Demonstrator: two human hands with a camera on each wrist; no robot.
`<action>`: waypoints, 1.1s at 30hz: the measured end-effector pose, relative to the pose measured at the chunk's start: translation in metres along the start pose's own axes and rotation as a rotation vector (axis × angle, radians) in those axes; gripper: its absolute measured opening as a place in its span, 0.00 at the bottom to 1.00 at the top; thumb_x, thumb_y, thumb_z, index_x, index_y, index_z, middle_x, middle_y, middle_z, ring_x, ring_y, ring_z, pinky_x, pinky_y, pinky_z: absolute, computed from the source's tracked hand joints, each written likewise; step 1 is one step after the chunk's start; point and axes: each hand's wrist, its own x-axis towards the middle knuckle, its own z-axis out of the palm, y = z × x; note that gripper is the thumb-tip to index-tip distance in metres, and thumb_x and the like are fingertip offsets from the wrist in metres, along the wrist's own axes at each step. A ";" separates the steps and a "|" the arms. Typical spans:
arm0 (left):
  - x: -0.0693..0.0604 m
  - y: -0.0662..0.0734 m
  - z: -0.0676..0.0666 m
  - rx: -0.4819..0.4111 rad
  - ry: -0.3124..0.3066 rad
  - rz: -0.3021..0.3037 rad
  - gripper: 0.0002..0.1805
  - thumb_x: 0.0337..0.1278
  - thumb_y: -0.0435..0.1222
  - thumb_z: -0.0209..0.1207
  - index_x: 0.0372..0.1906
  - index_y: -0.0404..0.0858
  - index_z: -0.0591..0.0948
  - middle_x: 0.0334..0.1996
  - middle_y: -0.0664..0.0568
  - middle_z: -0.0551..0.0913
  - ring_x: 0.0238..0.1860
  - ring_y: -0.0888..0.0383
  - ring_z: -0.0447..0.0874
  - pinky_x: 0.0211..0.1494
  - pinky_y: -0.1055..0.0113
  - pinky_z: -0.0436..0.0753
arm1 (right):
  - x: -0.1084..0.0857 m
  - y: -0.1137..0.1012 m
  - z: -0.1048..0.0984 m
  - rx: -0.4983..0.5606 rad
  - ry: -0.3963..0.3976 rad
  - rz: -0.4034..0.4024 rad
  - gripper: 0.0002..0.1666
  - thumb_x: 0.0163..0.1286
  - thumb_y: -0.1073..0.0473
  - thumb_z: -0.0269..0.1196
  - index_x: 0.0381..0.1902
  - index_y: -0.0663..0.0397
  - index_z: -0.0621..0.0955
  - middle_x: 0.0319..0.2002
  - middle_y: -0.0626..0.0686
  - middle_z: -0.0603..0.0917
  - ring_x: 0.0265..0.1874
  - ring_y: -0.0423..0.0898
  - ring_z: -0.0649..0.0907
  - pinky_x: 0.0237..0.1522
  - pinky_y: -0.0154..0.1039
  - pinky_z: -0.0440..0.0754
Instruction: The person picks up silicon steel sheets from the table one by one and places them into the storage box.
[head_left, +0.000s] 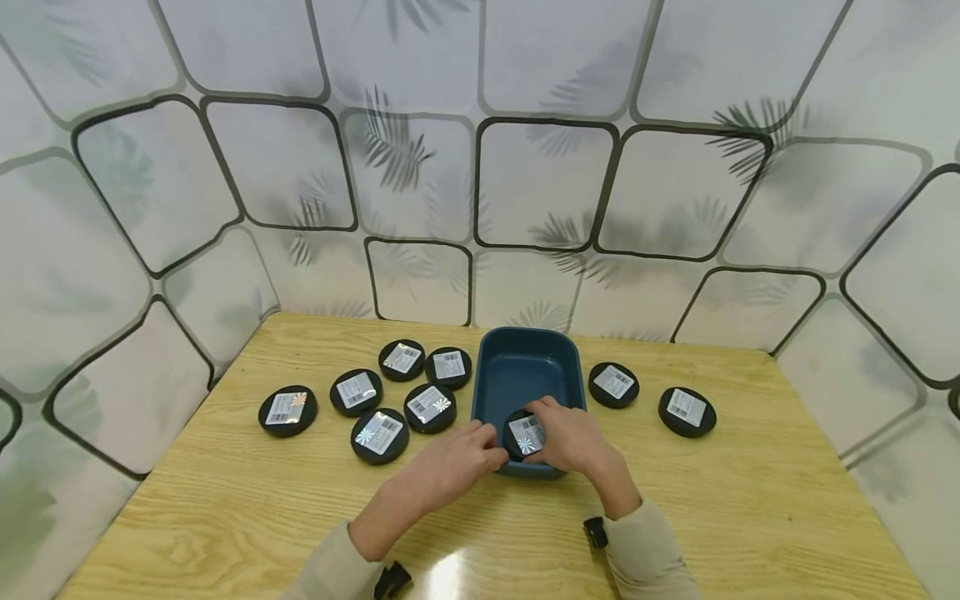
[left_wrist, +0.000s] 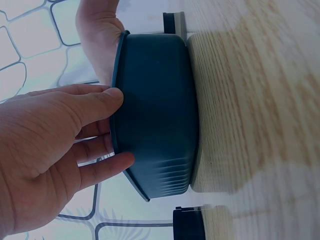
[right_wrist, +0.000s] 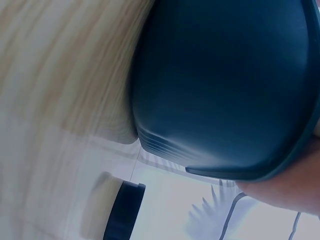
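Note:
A dark blue rectangular bin [head_left: 528, 375] stands on the wooden table. My left hand [head_left: 457, 462] is at its near left corner; in the left wrist view the left hand [left_wrist: 55, 135] grips the rim, its thumb [left_wrist: 116, 96] against the outer wall. Inside the bin's near end, my right hand [head_left: 570, 437] holds a round black disc-shaped case [head_left: 523, 435] with a white barcode label, thumb and fingers on either side of it. In the right wrist view the bin's wall [right_wrist: 220, 85] hides most of the hand and the case.
Several similar labelled black cases lie left of the bin, among them one case [head_left: 288, 411] at the far left. To the right lie two more, a nearer case [head_left: 613, 385] and a farther case [head_left: 687, 412]. A patterned curtain [head_left: 420, 183] surrounds the table [head_left: 735, 517].

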 end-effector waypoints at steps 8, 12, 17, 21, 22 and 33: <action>0.000 0.000 0.000 0.004 0.000 0.009 0.04 0.59 0.38 0.64 0.38 0.49 0.86 0.33 0.56 0.76 0.34 0.61 0.74 0.36 0.73 0.76 | 0.000 0.000 0.000 0.004 -0.006 0.008 0.42 0.48 0.48 0.80 0.59 0.55 0.76 0.54 0.56 0.79 0.34 0.51 0.82 0.34 0.47 0.80; 0.000 0.000 0.000 0.001 -0.005 0.005 0.04 0.59 0.38 0.64 0.38 0.49 0.86 0.33 0.56 0.76 0.34 0.61 0.75 0.36 0.73 0.76 | 0.000 -0.001 0.000 0.009 -0.008 0.015 0.42 0.48 0.48 0.80 0.59 0.55 0.76 0.54 0.56 0.79 0.35 0.52 0.82 0.34 0.47 0.80; 0.000 -0.001 0.000 -0.002 -0.005 0.002 0.04 0.59 0.38 0.65 0.38 0.49 0.86 0.33 0.56 0.76 0.34 0.61 0.75 0.36 0.73 0.76 | 0.000 -0.002 0.000 0.001 -0.011 0.017 0.43 0.48 0.47 0.80 0.60 0.55 0.76 0.53 0.56 0.79 0.37 0.52 0.82 0.36 0.48 0.81; 0.000 -0.001 0.000 -0.002 0.000 0.001 0.04 0.59 0.39 0.65 0.38 0.49 0.86 0.33 0.56 0.76 0.35 0.61 0.75 0.36 0.73 0.76 | 0.000 -0.002 0.000 0.005 -0.010 0.013 0.43 0.49 0.46 0.80 0.60 0.56 0.77 0.53 0.56 0.79 0.38 0.52 0.82 0.38 0.49 0.81; 0.000 -0.001 0.000 -0.003 0.002 0.001 0.04 0.59 0.39 0.65 0.38 0.49 0.86 0.33 0.56 0.76 0.35 0.61 0.75 0.36 0.73 0.77 | 0.000 -0.002 -0.001 0.007 -0.010 0.012 0.43 0.49 0.46 0.79 0.60 0.56 0.77 0.54 0.56 0.79 0.39 0.52 0.82 0.39 0.49 0.81; -0.001 -0.001 0.000 -0.016 0.001 0.000 0.04 0.59 0.38 0.65 0.38 0.48 0.86 0.33 0.56 0.76 0.35 0.61 0.75 0.37 0.73 0.77 | 0.000 0.002 -0.004 0.041 -0.034 -0.017 0.43 0.55 0.41 0.75 0.63 0.59 0.77 0.55 0.58 0.79 0.34 0.49 0.81 0.36 0.47 0.80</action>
